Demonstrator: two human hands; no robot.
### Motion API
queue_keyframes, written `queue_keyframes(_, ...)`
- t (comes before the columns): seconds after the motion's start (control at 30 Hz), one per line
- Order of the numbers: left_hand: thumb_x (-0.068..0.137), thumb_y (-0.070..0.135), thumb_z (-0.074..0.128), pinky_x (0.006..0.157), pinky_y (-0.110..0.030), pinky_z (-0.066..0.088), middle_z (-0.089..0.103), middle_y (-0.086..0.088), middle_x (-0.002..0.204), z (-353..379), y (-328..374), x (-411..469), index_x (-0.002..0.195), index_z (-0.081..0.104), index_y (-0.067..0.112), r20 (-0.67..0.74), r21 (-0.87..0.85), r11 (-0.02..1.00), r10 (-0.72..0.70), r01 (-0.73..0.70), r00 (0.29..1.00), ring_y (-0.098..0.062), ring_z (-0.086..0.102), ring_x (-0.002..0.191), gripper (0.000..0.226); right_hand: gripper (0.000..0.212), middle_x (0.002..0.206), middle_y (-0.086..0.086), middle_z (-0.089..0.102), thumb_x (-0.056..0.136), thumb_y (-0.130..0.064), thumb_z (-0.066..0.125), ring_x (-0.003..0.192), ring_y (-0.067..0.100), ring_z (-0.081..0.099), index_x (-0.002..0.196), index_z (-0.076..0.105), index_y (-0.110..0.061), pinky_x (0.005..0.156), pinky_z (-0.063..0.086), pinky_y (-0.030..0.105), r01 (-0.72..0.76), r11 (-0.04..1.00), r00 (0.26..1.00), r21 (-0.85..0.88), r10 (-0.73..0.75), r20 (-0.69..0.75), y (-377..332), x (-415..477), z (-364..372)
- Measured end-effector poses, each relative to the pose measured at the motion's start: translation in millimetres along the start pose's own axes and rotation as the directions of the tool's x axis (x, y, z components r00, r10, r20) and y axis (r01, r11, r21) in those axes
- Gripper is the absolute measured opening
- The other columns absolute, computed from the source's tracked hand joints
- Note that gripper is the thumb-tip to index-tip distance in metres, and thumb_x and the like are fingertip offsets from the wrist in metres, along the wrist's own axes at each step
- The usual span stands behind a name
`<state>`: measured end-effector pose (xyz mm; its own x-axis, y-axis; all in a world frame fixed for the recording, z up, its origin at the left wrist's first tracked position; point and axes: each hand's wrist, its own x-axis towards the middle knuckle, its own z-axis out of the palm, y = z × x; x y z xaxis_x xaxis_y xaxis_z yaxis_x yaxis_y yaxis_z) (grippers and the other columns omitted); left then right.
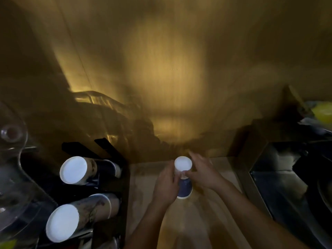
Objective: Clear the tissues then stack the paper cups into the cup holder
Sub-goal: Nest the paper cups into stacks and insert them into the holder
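A short stack of upside-down paper cups (183, 175), white base up and dark blue lower down, stands on the beige counter (143, 191). My left hand (166, 184) wraps its left side. My right hand (203, 174) touches the upper cup from the right, fingers blurred. At the left stands a black cup holder (115, 186) with two cup stacks lying in its slots, their white bases toward me: an upper stack (73, 170) and a lower stack (62, 222). No tissues are visible.
A glass vessel (12, 133) sits at the far left. A dark metal box or bin (280, 177) stands at the right, with something yellow (323, 112) above it. A wooden wall (161, 69) rises behind the counter. The scene is dim.
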<state>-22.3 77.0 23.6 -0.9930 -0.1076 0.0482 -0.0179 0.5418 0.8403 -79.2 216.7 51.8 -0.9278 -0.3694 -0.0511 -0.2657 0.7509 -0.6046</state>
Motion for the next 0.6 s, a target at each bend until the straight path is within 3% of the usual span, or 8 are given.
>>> queue_keyframes(0.1,0.098,0.019,0.046,0.103,-0.044,0.044,0.059,-0.008,0.131,7,-4,2,0.13,0.05,0.012,0.068,-0.233,0.972,-0.018,0.033,0.998,-0.02,0.056,0.119,0.033,0.076,0.133,0.009,0.05,0.069,-0.044,0.074,0.117,0.024,0.047,0.131,0.039,-0.018,0.099,0.037,0.04,-0.031,0.99,0.999,0.135,0.028,0.021,5,2,8)
queue_keyframes(0.23,0.099,0.023,0.043,0.104,-0.036,0.044,0.056,-0.003,0.134,10,-18,-1,0.127,0.05,0.023,0.079,-0.366,0.927,-0.06,0.085,0.995,-0.016,0.053,0.122,0.029,0.054,0.114,-0.01,0.056,0.06,-0.049,0.073,0.105,0.011,0.053,0.103,0.041,-0.052,0.087,0.046,0.033,-0.039,0.962,0.999,0.27,0.034,0.023,11,-3,19)
queue_keyframes(0.4,0.1,0.021,0.039,0.077,-0.008,0.047,0.057,0.006,0.12,19,-37,-15,0.117,0.051,0.027,0.142,-0.448,0.847,-0.25,0.288,0.958,-0.006,0.054,0.11,0.022,0.06,0.109,-0.018,0.056,0.052,-0.055,0.073,0.1,0.005,0.054,0.102,0.04,-0.053,0.083,0.049,0.033,-0.03,0.951,0.999,0.307,0.033,-0.007,12,-13,27)
queue_keyframes(0.53,0.099,0.031,0.037,0.061,-0.015,0.05,0.065,0.008,0.094,20,-40,-25,0.088,0.063,0.026,0.243,-0.487,0.704,-0.46,0.517,0.854,0.004,0.064,0.08,0.028,0.063,0.109,-0.011,0.058,0.053,-0.054,0.072,0.099,0.007,0.055,0.106,0.042,-0.04,0.082,0.051,0.035,-0.028,0.949,0.999,0.314,0.034,-0.013,11,-21,28)
queue_keyframes(0.6,0.096,0.046,0.037,0.074,-0.024,0.049,0.063,0.01,0.092,19,-40,-30,0.085,0.061,0.028,0.343,-0.492,0.582,-0.554,0.647,0.759,-0.006,0.063,0.089,0.032,0.06,0.108,-0.013,0.057,0.053,-0.053,0.073,0.098,0.005,0.055,0.105,0.043,-0.043,0.08,0.051,0.033,-0.021,0.942,0.999,0.334,0.03,-0.021,9,-23,24)
